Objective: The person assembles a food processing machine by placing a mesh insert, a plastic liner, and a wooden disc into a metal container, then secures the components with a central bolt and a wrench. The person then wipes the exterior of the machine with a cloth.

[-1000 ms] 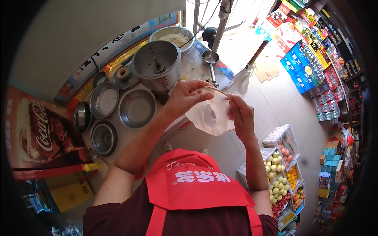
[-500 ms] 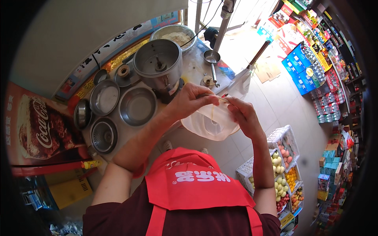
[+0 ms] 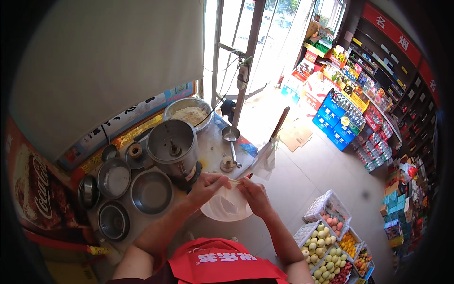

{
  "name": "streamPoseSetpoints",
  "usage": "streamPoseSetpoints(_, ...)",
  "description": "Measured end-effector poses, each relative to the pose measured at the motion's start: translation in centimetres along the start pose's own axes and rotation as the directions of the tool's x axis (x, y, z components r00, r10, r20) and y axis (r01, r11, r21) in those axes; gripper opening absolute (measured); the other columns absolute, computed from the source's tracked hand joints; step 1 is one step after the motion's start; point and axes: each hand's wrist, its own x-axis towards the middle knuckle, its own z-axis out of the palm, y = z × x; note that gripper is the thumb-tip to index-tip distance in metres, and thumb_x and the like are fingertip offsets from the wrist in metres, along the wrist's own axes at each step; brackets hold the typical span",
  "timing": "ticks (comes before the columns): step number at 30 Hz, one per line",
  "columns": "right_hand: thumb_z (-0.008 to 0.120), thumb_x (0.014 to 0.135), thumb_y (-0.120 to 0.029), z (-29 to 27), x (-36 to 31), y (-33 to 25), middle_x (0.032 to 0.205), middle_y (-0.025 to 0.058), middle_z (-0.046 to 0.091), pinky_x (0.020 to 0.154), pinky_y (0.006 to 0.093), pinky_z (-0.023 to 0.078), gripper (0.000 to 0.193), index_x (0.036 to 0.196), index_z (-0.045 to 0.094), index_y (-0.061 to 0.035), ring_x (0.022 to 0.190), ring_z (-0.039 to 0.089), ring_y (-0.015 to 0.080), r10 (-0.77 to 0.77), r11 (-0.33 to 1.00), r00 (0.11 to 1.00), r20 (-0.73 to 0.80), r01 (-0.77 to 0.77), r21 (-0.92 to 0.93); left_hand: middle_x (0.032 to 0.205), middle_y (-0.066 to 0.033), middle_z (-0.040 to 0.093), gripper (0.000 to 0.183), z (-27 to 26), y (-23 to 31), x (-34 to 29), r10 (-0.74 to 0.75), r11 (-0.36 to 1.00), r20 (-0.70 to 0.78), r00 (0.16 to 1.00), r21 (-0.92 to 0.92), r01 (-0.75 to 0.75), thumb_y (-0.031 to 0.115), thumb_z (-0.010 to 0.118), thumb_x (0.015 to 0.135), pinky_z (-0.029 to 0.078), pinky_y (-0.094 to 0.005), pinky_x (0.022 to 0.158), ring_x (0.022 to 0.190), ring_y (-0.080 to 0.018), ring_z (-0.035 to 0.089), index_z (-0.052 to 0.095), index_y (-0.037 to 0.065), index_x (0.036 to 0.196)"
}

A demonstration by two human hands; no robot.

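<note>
A thin, translucent white bag (image 3: 220, 210) hangs between my hands, its round body bulging above the floor past the table edge. My left hand (image 3: 209, 185) is closed on its gathered edge, thumb and fingers pinching it. Close beside it, my right hand (image 3: 254, 195) pinches the same edge from the right. Just beyond my left hand stands a large grey metal machine pot (image 3: 168, 154) with a spindle in its middle. Further back on the table is a metal basin (image 3: 189, 112) of pale, crumbly material.
Several metal bowls (image 3: 152, 191) crowd the table's left side. A ladle (image 3: 231, 134), a wrench (image 3: 234, 156) and a round metal fitting (image 3: 227, 164) lie at its right. Fruit crates (image 3: 326, 203) stand on the floor at lower right. Stacked drink cases (image 3: 335, 118) line the shelves.
The view has tilted up, showing more of the doorway and shelves. Both hands still pinch the bag's edge and have drawn a little closer together.
</note>
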Motion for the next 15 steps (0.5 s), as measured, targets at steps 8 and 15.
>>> streamPoseSetpoints(8, 0.057, 0.103, -0.024, 5.1, -2.2, 5.7, 0.088, 0.0002, 0.066, 0.07, 0.0253, 0.048, 0.021, 0.108, 0.061, -0.0047, 0.077, 0.063, 0.0105, 0.37, 0.537, 0.92, -0.127, -0.101, 0.838, 0.053, 0.0115, 0.034, 0.034, -3.8, 1.2, 2.6, -0.042, 0.928, -0.512, 0.858, -0.339, -0.156, 0.04, 0.064, 0.098, 0.022, -0.0198, 0.042, 0.044, 0.0005, 0.028, 0.07, 0.009, 0.087)
streamPoseSetpoints(15, 0.056, 0.102, -0.036, 3.9, -3.0, 5.0, 0.147, 0.0073, 0.047, 0.103, 0.0365, 0.04, 0.06, 0.15, 0.035, -0.0076, 0.124, 0.051, 0.0189, 0.328, 0.765, 0.892, -0.312, -0.057, 0.641, 0.058, 0.0103, 0.037, 0.04, -5.6, 1.9, 2.7, -0.024, 0.926, -0.28, 0.96, -0.369, -0.085, 0.042, 0.063, 0.098, 0.025, -0.0211, 0.048, 0.05, -0.0013, 0.03, 0.073, 0.004, 0.1)
